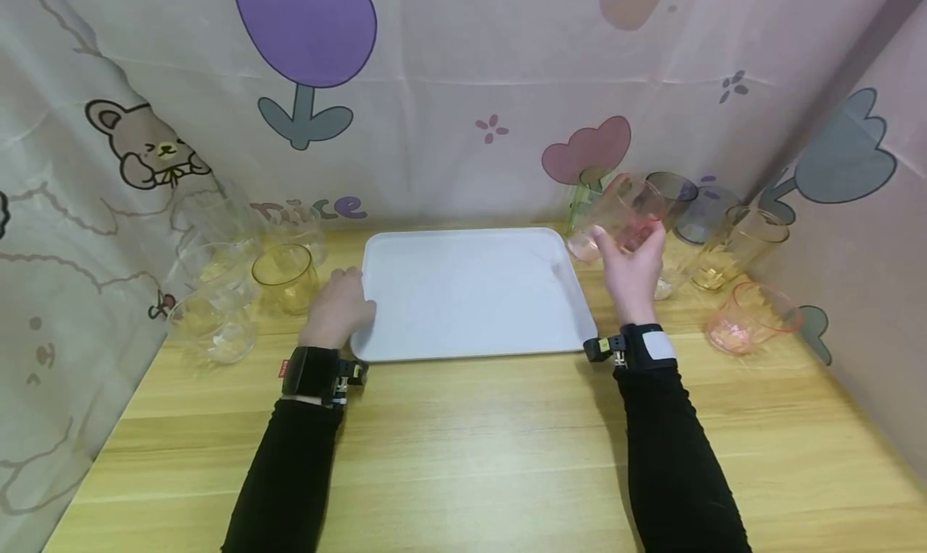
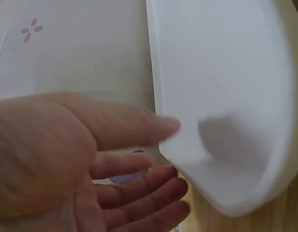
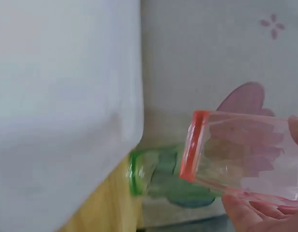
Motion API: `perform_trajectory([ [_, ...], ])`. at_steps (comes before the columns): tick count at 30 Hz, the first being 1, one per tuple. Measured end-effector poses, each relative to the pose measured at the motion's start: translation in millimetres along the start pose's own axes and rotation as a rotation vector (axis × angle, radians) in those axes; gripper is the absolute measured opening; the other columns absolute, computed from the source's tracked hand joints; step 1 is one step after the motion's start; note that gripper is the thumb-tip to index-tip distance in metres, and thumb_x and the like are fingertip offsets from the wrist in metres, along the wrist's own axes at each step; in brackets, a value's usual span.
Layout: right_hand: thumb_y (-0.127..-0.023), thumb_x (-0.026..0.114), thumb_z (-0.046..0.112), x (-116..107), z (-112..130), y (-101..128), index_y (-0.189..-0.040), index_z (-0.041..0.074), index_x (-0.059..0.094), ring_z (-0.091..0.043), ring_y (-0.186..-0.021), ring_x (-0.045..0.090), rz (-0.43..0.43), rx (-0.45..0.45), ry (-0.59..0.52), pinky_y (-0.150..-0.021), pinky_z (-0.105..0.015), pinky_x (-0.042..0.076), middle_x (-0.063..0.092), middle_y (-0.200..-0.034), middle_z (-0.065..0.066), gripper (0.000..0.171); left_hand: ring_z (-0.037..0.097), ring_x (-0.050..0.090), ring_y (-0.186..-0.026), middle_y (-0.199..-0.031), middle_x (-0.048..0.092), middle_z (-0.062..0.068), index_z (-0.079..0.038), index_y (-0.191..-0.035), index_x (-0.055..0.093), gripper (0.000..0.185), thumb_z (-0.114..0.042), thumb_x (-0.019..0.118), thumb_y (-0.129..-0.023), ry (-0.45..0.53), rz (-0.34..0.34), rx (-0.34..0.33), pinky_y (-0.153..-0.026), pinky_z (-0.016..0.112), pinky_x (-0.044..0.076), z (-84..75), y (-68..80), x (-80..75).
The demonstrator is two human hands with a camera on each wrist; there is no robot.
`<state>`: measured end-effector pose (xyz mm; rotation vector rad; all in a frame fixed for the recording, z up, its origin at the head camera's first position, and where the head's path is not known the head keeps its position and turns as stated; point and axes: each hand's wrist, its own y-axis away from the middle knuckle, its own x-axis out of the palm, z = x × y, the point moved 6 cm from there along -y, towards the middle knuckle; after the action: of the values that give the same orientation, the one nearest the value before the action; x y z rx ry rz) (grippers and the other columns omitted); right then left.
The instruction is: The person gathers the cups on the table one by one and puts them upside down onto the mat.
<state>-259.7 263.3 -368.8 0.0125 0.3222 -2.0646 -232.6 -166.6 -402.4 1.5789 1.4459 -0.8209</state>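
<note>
Wooden surface (image 1: 471,456) w/ white tray (image 1: 471,295) lying flat btwn the hands. R. hand (image 1: 634,267): thumb & fingers grip a pink tumbler (image 1: 608,215), tilted, nr the tray's far R. corner; its thick red base points toward the tray. Whether the base touches the surface can't be told. L. hand (image 1: 337,307): relaxed & fairly wide, fingers loosely extended, thumb apart from them & over the tray's L. rim; contact w/ rim unclear.

R. group: green glass (image 3: 153,174) behind the pink tumbler, then dark grey glass (image 1: 673,199), bluish glass (image 1: 701,219) & tall amber glass (image 1: 735,251), set close tog.; low pink glass (image 1: 735,332) stands apart, nearer the viewer. L. group: amber cup (image 1: 285,279) just beside the L. hand, w/ several clear glasses (image 1: 217,332) around its far & outer sides.

Also shown: black sleeves (image 1: 282,472), wristbands (image 1: 313,373) w/ small cams. Backgrd: pale cloth (image 1: 463,158) w/ printed flowers & bear.
</note>
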Motion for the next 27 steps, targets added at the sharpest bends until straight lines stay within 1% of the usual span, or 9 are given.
perform_trajectory([
  [3,-0.093,0.079,0.029,6.1,5.1,3.5,-0.152,0.014,0.033,-0.018,-0.122,0.051,0.013,0.03,-0.104,-0.099,-0.028,0.048,0.047,-0.145,-0.004,0.077,0.047,0.053,-0.122,-0.14,0.047,0.033,0.009,-0.15,0.04,0.069,-0.028,0.065,-0.097,0.038,-0.047,-0.009,-0.099,0.062,0.049,-2.3,-1.1,-1.7],
  [5,-0.094,0.079,0.026,11.9,8.2,6.4,-0.15,0.013,0.034,-0.014,-0.114,0.052,0.027,0.039,-0.164,-0.096,-0.026,0.049,0.049,-0.14,-0.003,0.073,0.048,0.05,-0.128,-0.146,0.044,0.032,0.006,-0.154,0.037,0.077,-0.037,0.067,-0.098,0.058,-0.08,0.0,-0.103,0.064,0.047,-5.4,-1.8,-3.0],
  [7,-0.094,0.078,0.023,19.1,10.3,9.4,-0.145,0.011,0.035,-0.012,-0.106,0.054,0.049,0.049,-0.237,-0.094,-0.024,0.051,0.051,-0.131,-0.002,0.068,0.048,0.048,-0.133,-0.15,0.043,0.031,0.004,-0.156,0.036,0.081,-0.043,0.067,-0.098,0.078,-0.117,0.026,-0.106,0.064,0.045,-9.7,-2.7,-3.8],
  [11,-0.095,0.077,0.02,35.4,12.0,18.3,-0.136,0.009,0.035,-0.012,-0.099,0.059,0.103,0.099,-0.369,-0.09,-0.024,0.057,0.052,-0.119,-0.001,0.059,0.044,0.043,-0.14,-0.155,0.039,0.027,0.001,-0.157,0.036,0.085,-0.05,0.069,-0.097,0.128,-0.2,0.126,-0.11,0.062,0.043,-24.5,-2.9,-5.6],
  [16,-0.095,0.077,0.02,55.8,14.5,32.3,-0.131,0.009,0.037,-0.017,-0.104,0.064,0.193,0.148,-0.468,-0.091,-0.028,0.059,0.053,-0.119,-0.005,0.055,0.038,0.04,-0.145,-0.158,0.039,0.019,-0.004,-0.156,0.039,0.087,-0.054,0.072,-0.094,0.164,-0.285,0.282,-0.115,0.057,0.04,-46.8,1.1,-8.1],
  [18,-0.096,0.076,0.02,63.9,15.7,38.3,-0.126,0.01,0.04,-0.02,-0.104,0.065,0.232,0.152,-0.487,-0.091,-0.031,0.06,0.054,-0.118,-0.006,0.047,0.036,0.041,-0.145,-0.158,0.04,0.017,-0.006,-0.156,0.04,0.086,-0.054,0.073,-0.093,0.175,-0.297,0.343,-0.116,0.056,0.04,-54.6,3.3,-8.1],
  [21,-0.098,0.073,0.02,76.1,15.9,47.2,-0.119,0.012,0.042,-0.021,-0.102,0.065,0.288,0.163,-0.496,-0.091,-0.033,0.061,0.055,-0.115,-0.006,0.038,0.033,0.041,-0.145,-0.158,0.04,0.015,-0.007,-0.157,0.04,0.087,-0.052,0.076,-0.091,0.192,-0.29,0.421,-0.117,0.053,0.04,-63.9,6.2,-6.1],
  [24,-0.1,0.07,0.019,88.4,15.3,56.8,-0.124,0.01,0.041,-0.021,-0.102,0.067,0.342,0.187,-0.5,-0.091,-0.034,0.061,0.056,-0.115,-0.006,0.039,0.031,0.04,-0.146,-0.159,0.04,0.013,-0.009,-0.158,0.039,0.09,-0.05,0.079,-0.089,0.2,-0.267,0.481,-0.119,0.05,0.038,-70.2,7.7,-1.7],
  [27,-0.102,0.067,0.019,99.5,14.9,66.8,-0.134,0.006,0.037,-0.024,-0.104,0.067,0.389,0.212,-0.496,-0.091,-0.035,0.061,0.056,-0.117,-0.007,0.046,0.029,0.039,-0.147,-0.159,0.041,0.012,-0.009,-0.158,0.039,0.094,-0.048,0.084,-0.086,0.208,-0.252,0.534,-0.12,0.048,0.037,-75.5,8.4,2.7],
])
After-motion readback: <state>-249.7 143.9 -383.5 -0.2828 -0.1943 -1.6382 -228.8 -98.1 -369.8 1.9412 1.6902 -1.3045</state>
